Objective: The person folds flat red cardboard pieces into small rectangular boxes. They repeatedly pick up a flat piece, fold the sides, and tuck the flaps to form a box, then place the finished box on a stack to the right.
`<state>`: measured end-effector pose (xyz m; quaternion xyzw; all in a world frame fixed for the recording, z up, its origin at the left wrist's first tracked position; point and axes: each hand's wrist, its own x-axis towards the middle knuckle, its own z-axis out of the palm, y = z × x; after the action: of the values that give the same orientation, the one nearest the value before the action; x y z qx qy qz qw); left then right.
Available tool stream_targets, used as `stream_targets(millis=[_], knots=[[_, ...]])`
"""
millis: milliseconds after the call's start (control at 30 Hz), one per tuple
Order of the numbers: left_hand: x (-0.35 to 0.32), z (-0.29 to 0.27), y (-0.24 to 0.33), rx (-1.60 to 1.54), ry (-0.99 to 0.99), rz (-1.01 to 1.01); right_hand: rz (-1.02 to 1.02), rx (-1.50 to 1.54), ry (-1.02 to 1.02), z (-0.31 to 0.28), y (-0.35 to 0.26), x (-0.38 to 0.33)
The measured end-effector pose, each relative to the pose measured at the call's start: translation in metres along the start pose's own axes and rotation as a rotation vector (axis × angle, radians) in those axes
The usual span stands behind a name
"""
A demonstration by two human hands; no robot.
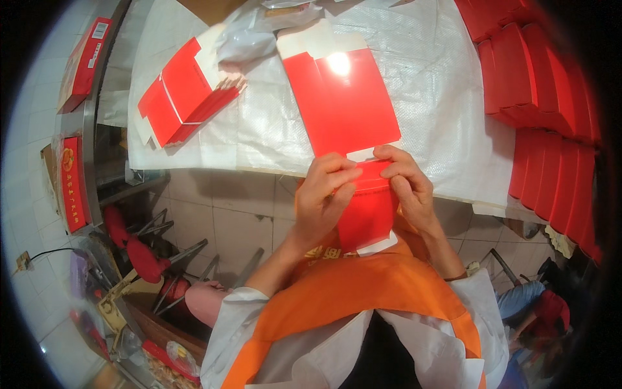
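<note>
At the table's near edge, both hands hold a red cardboard box (366,217) with white end flaps, close to my orange apron. My left hand (327,191) grips its left side, fingers bent over the upper part. On the right side, my right hand (409,185) curls its fingers over the upper corner, its thumb against the red face. Just beyond my hands lies a flat red carton blank (340,94) with white flaps at its far end; a bright glare sits on it. The box's underside is hidden from me.
A strapped bundle of flat red blanks (184,97) lies at the left on the white woven sheet (434,84). Beside it is a translucent plastic bag (249,42). Rows of upright red boxes (528,71) stand at the right. Red stools (139,256) are at lower left.
</note>
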<state>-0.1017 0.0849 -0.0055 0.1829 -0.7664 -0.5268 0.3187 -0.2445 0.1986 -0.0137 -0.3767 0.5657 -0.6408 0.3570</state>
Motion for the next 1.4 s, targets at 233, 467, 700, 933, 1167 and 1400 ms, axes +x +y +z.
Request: stream_targets(millis=[233,467,700,933,1167,1400], knots=[[-0.004,-0.003,-0.013,0.051,-0.055,0.142,-0.036,0.02,0.001,0.0,0.013,-0.003],[0.026,-0.027,0.037,0.404,-0.351,-0.126,-0.14,-0.203,-0.325,0.011,-0.034,0.028],[0.04,-0.091,0.02,-0.197,0.275,-0.484,-0.401,-0.597,-0.052,0.004,-0.04,0.16],[0.007,-0.107,-0.021,-0.416,0.621,-0.646,-0.624,-1.146,-0.091,-0.01,0.033,0.313],[0.01,-0.103,-0.027,-0.466,0.705,-0.639,-0.42,-0.428,0.072,-0.016,0.013,0.304],[0.019,-0.092,-0.033,-0.48,0.856,-0.571,0.017,0.155,0.235,-0.065,-0.059,0.216]])
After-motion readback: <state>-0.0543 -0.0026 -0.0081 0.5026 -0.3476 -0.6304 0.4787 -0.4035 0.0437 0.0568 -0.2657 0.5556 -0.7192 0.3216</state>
